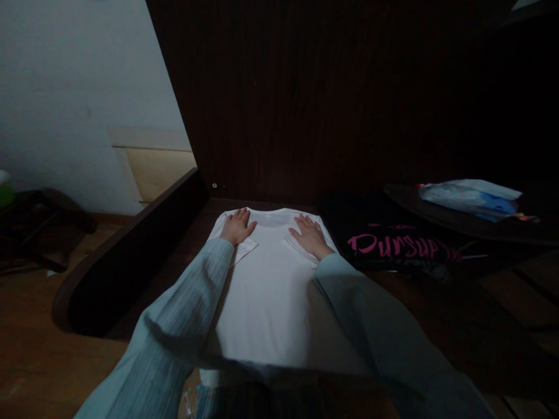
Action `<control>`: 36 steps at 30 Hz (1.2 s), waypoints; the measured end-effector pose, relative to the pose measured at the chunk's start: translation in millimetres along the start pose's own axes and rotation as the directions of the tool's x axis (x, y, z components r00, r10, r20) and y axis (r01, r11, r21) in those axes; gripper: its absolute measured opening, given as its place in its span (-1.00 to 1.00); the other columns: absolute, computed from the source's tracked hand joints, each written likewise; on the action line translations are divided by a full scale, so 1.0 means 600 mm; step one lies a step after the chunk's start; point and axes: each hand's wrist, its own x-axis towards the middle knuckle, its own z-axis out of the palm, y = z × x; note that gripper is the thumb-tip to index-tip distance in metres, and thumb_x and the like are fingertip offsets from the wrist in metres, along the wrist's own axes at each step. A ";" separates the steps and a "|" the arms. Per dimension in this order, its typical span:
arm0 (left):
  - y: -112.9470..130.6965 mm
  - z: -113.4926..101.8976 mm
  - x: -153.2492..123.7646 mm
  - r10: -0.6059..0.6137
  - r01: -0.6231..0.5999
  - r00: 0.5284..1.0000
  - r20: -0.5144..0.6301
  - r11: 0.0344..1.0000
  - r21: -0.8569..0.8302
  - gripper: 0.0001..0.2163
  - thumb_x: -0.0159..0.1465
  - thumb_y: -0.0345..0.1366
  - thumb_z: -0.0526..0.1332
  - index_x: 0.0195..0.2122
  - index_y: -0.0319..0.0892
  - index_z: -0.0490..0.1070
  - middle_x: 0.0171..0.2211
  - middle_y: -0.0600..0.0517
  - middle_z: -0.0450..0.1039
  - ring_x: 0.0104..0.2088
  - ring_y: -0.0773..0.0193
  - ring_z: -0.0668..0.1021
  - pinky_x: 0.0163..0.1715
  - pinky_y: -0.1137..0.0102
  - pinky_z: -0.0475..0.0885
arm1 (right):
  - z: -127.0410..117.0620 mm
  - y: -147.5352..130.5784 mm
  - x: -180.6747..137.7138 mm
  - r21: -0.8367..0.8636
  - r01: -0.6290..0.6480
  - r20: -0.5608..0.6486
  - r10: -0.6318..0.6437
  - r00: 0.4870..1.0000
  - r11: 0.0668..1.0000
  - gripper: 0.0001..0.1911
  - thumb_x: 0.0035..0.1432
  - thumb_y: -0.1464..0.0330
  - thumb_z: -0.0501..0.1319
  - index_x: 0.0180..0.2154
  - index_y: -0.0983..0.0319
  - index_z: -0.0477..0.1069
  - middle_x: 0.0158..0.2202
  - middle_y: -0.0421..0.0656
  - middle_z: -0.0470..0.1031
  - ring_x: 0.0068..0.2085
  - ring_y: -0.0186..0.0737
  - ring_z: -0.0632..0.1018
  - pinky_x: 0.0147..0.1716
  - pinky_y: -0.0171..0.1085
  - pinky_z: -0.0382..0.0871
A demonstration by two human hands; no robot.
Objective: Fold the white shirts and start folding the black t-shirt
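Observation:
A white T-shirt [271, 291] lies spread on a dark wooden surface, its neckline at the far end and both sleeves folded inward over the body. My left hand [238, 226] rests flat on the left shoulder and sleeve, fingers stretched out. On the right shoulder and sleeve, my right hand [310, 235] lies flat too, with its fingers a little apart. Neither hand grips the cloth. The shirt's lower edge reaches the near side of the surface, partly hidden by my right forearm.
A black garment with pink lettering [402, 247] lies to the right. Beyond it, a clear and blue plastic package [474, 199] sits on a dark rounded board [408, 198]. A raised wooden side [131, 256] borders the left, and a tall dark panel [279, 105] stands behind.

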 end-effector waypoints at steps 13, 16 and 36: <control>-0.003 -0.043 -0.057 0.268 -0.210 0.963 0.041 0.833 -0.512 -0.69 0.13 -0.07 0.09 -0.33 -0.18 0.47 0.08 -0.08 0.28 0.12 0.18 0.28 0.12 0.32 0.14 | -0.024 0.020 -0.144 0.216 0.380 -0.155 -0.352 0.923 0.899 -0.63 -0.05 0.32 0.17 -0.14 0.27 0.35 0.01 -0.01 0.37 0.05 -0.16 0.36 0.06 -0.12 0.19; -0.002 -0.034 -0.062 0.237 -0.167 0.970 0.057 0.816 -0.553 -0.69 0.11 -0.07 0.11 -0.33 -0.18 0.48 0.08 -0.08 0.29 0.10 0.17 0.31 0.10 0.31 0.17 | -0.022 0.043 -0.169 0.164 0.395 -0.187 -0.364 0.912 0.904 -0.65 -0.05 0.34 0.15 -0.14 0.26 0.34 0.00 -0.01 0.37 0.05 -0.16 0.36 0.06 -0.11 0.20; -0.019 -0.020 -0.052 0.261 -0.157 0.959 0.108 0.810 -0.565 -0.61 0.02 0.06 0.16 -0.37 -0.17 0.51 0.15 -0.08 0.18 0.12 0.13 0.28 0.11 0.33 0.12 | -0.031 0.050 -0.185 0.099 0.449 -0.435 -0.368 0.822 0.888 -0.78 0.06 0.47 0.00 -0.35 0.21 0.40 -0.28 -0.09 0.52 -0.18 -0.22 0.51 -0.11 -0.21 0.37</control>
